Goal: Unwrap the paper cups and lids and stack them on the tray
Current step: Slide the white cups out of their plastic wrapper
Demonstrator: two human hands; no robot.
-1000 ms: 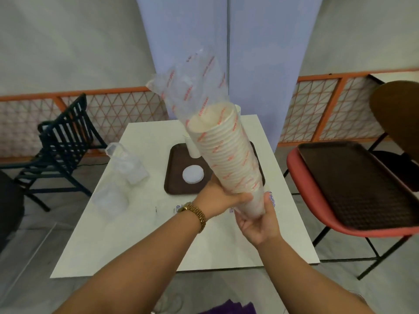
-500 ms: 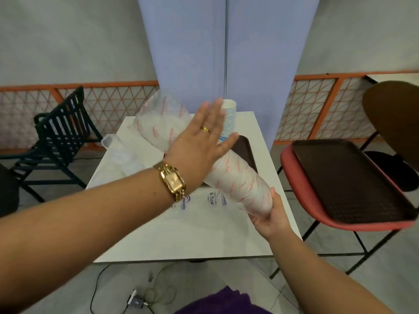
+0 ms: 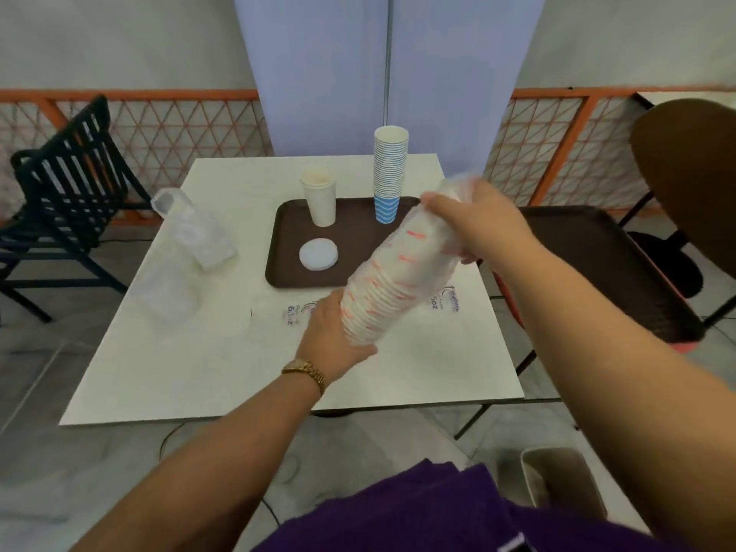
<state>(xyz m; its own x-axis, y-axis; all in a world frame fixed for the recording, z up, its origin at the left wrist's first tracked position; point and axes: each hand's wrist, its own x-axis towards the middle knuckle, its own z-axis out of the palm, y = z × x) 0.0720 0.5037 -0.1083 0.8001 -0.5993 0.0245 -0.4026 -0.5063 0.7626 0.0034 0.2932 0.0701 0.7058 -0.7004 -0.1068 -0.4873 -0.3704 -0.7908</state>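
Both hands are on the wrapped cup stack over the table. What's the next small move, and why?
Probably pull the wrap off with the right hand while the left hand steadies the cup stack. The stack is held tilted above the table, plastic still covers it, and the right hand grips the bunched wrap at its upper end. The tray has bare space for the cups.

A white sleeve of cups (image 3: 392, 280) flecked with red dashes, a dark brown tray (image 3: 286, 237) holding a blue-and-white chevron-striped cup stack (image 3: 389, 173), cream cups (image 3: 320, 199) and pale white lids (image 3: 318, 255), on a white table (image 3: 223, 372) before an orange lattice fence (image 3: 171, 125).
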